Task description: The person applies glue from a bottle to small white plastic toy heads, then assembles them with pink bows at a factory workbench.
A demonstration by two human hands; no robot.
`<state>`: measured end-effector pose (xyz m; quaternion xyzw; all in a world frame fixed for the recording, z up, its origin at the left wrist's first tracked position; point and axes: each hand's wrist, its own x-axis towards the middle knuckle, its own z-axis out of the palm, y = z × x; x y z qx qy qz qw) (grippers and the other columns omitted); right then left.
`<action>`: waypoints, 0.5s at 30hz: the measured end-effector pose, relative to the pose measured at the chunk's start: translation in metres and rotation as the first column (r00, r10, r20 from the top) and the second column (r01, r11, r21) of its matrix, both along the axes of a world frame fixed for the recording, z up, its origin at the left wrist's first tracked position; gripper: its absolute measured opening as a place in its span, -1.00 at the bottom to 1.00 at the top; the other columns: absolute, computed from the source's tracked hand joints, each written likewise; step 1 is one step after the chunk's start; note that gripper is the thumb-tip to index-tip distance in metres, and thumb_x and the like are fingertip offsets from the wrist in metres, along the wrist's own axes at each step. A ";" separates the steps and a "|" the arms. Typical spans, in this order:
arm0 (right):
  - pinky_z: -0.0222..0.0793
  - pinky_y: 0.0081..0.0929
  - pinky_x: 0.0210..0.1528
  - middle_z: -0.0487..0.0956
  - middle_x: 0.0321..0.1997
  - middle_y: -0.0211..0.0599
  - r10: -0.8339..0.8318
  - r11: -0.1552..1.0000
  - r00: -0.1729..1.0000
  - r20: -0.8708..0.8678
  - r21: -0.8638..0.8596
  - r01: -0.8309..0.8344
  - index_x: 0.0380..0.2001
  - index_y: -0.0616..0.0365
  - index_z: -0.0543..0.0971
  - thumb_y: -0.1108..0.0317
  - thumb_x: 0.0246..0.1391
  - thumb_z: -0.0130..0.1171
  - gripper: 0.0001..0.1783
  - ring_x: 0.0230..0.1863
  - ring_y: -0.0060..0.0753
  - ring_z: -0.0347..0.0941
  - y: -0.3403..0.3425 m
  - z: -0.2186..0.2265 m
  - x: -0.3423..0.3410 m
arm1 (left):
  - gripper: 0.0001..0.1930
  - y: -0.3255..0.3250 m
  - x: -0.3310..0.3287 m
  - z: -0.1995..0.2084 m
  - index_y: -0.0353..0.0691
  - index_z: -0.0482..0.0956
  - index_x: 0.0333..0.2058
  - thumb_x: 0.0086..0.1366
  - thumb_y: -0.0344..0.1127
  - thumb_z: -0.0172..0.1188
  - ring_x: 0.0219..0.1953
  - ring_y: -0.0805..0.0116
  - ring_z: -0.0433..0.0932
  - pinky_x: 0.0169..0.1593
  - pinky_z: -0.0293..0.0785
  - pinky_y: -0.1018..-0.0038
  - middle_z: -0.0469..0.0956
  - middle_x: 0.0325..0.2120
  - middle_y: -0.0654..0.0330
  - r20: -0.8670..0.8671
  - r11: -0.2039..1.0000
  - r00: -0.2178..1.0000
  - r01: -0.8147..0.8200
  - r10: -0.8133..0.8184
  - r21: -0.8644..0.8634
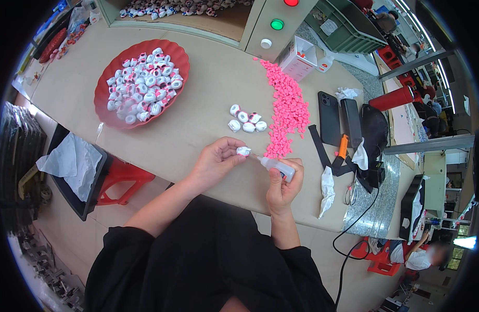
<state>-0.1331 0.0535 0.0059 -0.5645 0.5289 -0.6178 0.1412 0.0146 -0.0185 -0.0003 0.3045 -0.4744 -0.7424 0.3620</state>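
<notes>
My left hand (217,161) pinches a small white figure part (243,151) between thumb and fingers, just above the table. My right hand (284,183) is wrapped round a small translucent squeeze bottle (279,169). The bottle's thin tip points left and reaches close to the white part; whether it touches, I cannot tell. Beyond my hands lies a small group of similar white parts (248,127). A long heap of little pink pieces (289,106) runs along the table right of that group.
A red scalloped bowl (184,62) full of white and pink parts stands at the left. A lit cabinet (255,28) with buttons is at the back. On the right lie a black phone (329,117), an orange-handled cutter (343,147), crumpled tissue (327,192) and a black cable (348,229).
</notes>
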 end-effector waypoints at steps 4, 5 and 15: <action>0.11 -0.75 -0.43 0.25 -0.39 -0.34 0.014 1.000 0.998 0.066 0.014 -0.015 -0.32 0.24 0.28 0.34 0.00 0.05 -0.75 -0.43 -0.62 0.20 0.000 0.000 0.001 | -0.79 -0.001 0.000 0.000 -0.38 0.32 -0.24 0.11 -0.59 0.01 -0.18 0.47 0.42 -0.08 0.36 0.58 0.41 -0.28 0.17 0.019 1.000 1.000 0.011 -0.010 -0.007; 0.12 -0.75 -0.42 0.25 -0.38 -0.34 0.019 1.000 0.997 0.069 0.013 -0.020 -0.32 0.24 0.28 0.34 0.00 0.05 -0.75 -0.43 -0.62 0.20 0.000 -0.001 0.000 | -0.79 -0.001 0.000 -0.001 -0.38 0.32 -0.24 0.11 -0.59 0.01 -0.18 0.47 0.42 -0.08 0.36 0.58 0.41 -0.28 0.17 0.019 1.000 1.000 0.011 -0.010 -0.007; 0.15 -0.68 -0.40 0.29 -0.41 -0.25 0.019 1.000 0.992 0.125 0.022 -0.022 -0.34 0.28 0.31 0.39 -0.05 0.09 -0.75 -0.44 -0.52 0.21 0.002 0.000 0.002 | -0.80 0.000 0.000 -0.001 -0.37 0.32 -0.25 0.11 -0.60 0.01 -0.18 0.47 0.41 -0.07 0.36 0.58 0.41 -0.28 0.18 0.020 1.000 1.000 0.004 -0.004 -0.011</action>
